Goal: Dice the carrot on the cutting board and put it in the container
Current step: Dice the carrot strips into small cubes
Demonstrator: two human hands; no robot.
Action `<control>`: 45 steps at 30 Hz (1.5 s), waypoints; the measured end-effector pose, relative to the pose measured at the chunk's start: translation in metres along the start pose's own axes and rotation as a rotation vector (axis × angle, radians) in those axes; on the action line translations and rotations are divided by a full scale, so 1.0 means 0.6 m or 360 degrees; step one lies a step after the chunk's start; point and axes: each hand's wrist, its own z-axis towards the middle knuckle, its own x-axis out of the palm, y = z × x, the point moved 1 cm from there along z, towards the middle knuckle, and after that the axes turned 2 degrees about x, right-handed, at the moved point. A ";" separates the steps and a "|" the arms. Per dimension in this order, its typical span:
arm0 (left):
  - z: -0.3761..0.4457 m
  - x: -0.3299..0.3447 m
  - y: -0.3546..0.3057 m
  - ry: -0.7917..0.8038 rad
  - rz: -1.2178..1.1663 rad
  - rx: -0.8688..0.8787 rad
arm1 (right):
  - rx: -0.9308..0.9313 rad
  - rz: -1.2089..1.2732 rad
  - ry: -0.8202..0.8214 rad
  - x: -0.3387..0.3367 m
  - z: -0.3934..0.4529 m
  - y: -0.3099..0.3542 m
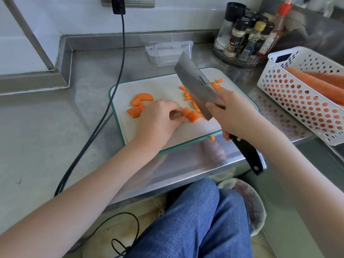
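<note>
Dicing is proceeding: left hand point(158, 120) is pinching carrot chunks point(190, 114), right hand point(232, 116) is gripping cleaver point(197, 84); container point(170, 53) is sitting empty.

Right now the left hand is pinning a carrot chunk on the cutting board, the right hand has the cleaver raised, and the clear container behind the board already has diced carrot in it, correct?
Not quite. The head view shows the clear container holding no carrot. The rest stands: left hand pins a carrot chunk on the cutting board, right hand holds the cleaver raised.
</note>
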 end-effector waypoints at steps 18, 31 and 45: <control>0.005 0.010 0.014 0.0113 0.0174 0.0058 | -0.0032 -0.0112 0.0165 0.009 -0.017 0.026; 0.003 0.010 0.014 0.0083 0.0232 0.0108 | -0.0093 -0.0274 0.0141 0.045 -0.009 0.024; -0.001 0.014 -0.002 0.0168 0.0202 0.0192 | -0.0087 0.0162 0.0303 0.010 -0.004 -0.002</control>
